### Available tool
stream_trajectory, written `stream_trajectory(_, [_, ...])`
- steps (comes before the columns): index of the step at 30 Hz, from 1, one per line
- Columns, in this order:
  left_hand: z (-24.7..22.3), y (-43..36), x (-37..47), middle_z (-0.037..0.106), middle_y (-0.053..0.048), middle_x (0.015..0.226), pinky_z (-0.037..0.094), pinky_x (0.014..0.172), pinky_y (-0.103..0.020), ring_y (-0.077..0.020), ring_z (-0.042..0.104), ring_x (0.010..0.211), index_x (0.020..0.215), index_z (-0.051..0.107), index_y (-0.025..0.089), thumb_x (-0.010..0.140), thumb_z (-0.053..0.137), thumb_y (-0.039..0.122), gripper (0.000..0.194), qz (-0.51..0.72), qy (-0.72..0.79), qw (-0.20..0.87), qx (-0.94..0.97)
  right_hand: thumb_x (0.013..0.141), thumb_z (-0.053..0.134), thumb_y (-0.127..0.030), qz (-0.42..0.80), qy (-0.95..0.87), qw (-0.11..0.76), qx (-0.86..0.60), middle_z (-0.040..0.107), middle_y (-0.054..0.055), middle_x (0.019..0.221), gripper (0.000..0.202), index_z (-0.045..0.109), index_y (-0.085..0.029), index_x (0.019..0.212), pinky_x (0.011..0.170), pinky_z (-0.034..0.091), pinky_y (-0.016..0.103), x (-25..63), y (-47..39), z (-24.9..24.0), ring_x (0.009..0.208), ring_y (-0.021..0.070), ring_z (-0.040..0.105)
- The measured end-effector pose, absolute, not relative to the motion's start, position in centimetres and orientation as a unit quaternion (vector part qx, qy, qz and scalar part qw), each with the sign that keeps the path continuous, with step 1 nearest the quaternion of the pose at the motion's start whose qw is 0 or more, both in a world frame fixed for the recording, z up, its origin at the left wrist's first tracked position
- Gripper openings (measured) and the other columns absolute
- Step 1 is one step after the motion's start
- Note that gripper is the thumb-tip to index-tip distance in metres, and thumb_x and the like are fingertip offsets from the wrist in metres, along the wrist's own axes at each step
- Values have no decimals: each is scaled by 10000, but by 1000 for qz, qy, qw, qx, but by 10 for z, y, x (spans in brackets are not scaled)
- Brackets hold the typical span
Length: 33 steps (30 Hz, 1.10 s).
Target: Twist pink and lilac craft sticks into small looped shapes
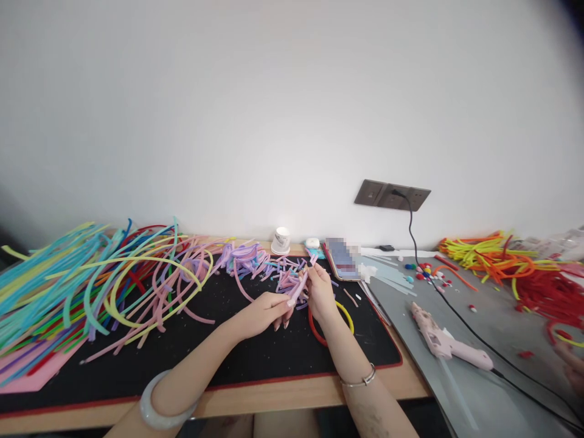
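Note:
Both of my hands hold a bundle of pale pink and lilac fuzzy stems above the black mat. At its lower end, my left hand pinches the bundle between thumb and fingers. The upper end is gripped by my right hand, fingers closed round it. Behind and beside the hands lies a heap of short purple, pink and teal stem pieces. A red and yellow ring rests on the mat, partly under my right forearm.
Long colourful stems cover the left side. A paper cup and a phone stand near the wall. Rightward are a pink glue gun with a black cord, pom-poms, red stems and another person's hand.

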State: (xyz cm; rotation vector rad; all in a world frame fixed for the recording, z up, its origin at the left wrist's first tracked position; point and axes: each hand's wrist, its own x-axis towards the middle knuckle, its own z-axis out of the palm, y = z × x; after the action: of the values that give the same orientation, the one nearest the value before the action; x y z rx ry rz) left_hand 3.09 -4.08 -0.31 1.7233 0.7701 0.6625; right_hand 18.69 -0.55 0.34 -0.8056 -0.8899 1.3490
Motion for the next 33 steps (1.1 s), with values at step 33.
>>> stream_trajectory(33, [-5, -35, 29, 544, 23, 525, 365, 497, -210, -93, 464, 461, 724, 646, 133, 850, 490, 407, 340, 345, 396, 515, 678, 751, 565, -252, 467, -420, 679, -381, 554, -66, 580, 203, 512, -204, 942, 366, 342, 194, 191, -2, -1, 358, 66, 423])
